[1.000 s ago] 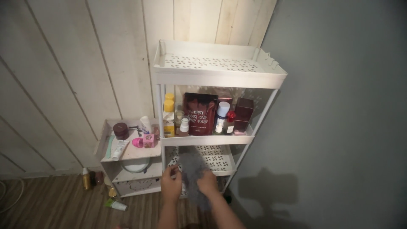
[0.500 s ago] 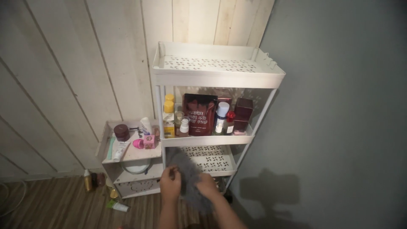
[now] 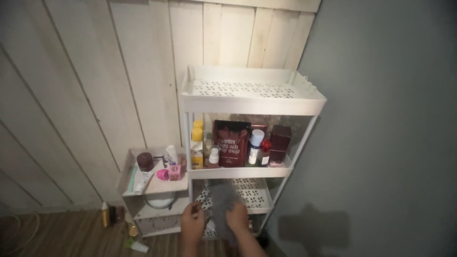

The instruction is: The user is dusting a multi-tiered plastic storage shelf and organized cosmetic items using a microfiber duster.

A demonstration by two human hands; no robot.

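Fingers (image 3: 236, 215) around grey cloth (image 3: 222, 200), long axis vertical

- The person's left hand (image 3: 193, 223) is bare: no glove, and no ring or bracelet that can be made out in the dim light.
- The right hand (image 3: 237, 218) is bare too, with nothing on the wrist.
- Both forearms are uncovered down to the bottom edge of the view; no sleeve shows.
- Finer details such as the nails are too blurred to tell.
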